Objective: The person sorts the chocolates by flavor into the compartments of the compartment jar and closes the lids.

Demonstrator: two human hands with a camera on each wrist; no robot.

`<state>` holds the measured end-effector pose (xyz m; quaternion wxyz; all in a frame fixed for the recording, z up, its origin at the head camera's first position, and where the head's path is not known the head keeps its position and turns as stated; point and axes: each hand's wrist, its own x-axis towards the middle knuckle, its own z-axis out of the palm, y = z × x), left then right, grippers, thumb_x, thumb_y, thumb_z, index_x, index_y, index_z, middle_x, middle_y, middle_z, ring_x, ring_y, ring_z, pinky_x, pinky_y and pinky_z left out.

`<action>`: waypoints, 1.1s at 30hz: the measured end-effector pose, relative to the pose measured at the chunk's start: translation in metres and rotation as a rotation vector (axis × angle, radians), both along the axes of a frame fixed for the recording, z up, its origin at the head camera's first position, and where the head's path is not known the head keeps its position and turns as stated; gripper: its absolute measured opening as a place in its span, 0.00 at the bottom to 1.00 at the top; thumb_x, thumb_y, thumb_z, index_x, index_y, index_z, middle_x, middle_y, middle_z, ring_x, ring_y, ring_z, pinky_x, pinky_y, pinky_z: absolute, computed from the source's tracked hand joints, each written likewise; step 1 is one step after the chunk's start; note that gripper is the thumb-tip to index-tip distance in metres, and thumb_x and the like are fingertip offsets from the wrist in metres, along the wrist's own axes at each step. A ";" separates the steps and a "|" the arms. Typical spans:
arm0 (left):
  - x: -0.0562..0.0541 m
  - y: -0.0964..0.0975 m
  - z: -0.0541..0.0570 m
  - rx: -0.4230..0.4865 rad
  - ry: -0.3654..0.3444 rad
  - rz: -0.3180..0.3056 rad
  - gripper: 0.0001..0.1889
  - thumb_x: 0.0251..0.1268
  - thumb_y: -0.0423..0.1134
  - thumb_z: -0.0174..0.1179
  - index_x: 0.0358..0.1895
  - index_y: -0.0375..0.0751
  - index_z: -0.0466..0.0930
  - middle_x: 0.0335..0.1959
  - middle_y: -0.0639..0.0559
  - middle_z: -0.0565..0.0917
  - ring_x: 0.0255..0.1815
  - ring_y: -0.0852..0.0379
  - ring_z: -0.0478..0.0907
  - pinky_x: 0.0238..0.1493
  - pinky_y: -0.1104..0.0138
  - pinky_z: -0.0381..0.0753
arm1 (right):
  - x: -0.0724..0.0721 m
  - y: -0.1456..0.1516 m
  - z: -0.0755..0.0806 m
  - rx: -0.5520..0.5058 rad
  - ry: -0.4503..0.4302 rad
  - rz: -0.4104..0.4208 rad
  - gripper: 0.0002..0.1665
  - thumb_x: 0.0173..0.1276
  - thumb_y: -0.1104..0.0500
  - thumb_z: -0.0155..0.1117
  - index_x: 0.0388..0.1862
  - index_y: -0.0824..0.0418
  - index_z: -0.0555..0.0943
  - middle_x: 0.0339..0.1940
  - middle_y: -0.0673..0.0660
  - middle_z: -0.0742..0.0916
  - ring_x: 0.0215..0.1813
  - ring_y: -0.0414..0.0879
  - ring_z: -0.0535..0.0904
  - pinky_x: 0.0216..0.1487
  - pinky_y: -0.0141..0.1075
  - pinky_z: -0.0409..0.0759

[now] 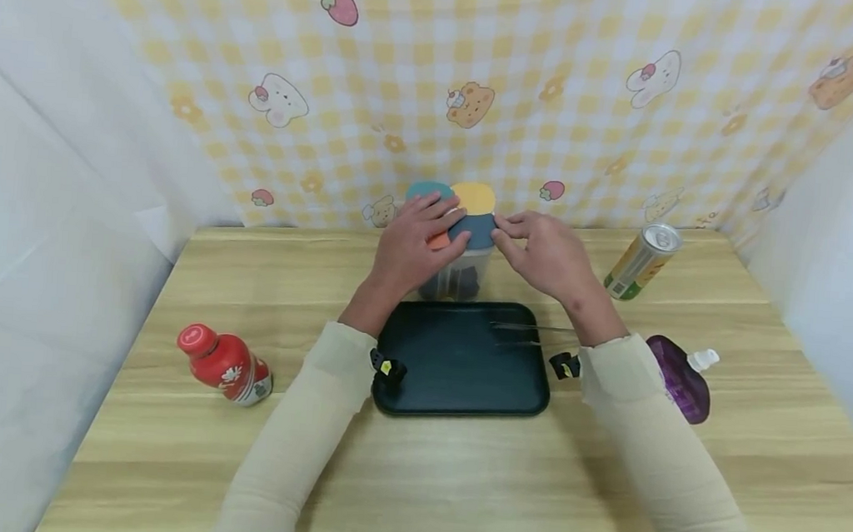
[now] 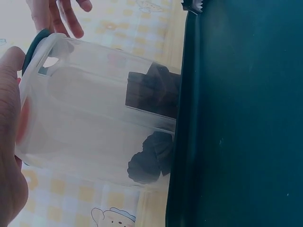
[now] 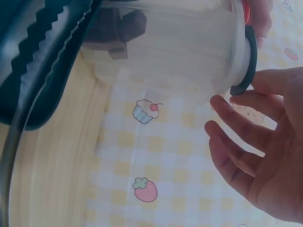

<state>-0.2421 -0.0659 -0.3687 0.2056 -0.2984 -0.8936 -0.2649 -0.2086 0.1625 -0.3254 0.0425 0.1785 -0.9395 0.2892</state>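
At the back of the table stands a clear plastic storage container with a lid of several coloured flaps, teal, yellow, orange and dark blue. Dark chunks lie in the bottom of its separate compartments. My left hand rests on the lid from the left, its fingers spread across the flaps. From the right, my right hand pinches the edge of the dark blue flap between thumb and forefinger; in the right wrist view its other fingers are loosely bent beside the container. That flap looks closed.
In front of the container lies a dark tray. Metal tongs with toothed tips reach over its right edge. A red bottle stands left; a drink can and a purple spouted pouch are at the right. A patterned cloth hangs behind.
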 end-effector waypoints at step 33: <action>-0.021 -0.002 0.011 -0.135 -0.095 0.009 0.29 0.78 0.59 0.53 0.74 0.48 0.74 0.76 0.52 0.71 0.80 0.53 0.57 0.79 0.62 0.42 | -0.023 0.001 0.002 0.244 0.072 0.027 0.30 0.83 0.46 0.54 0.76 0.58 0.72 0.66 0.64 0.82 0.63 0.61 0.80 0.52 0.55 0.82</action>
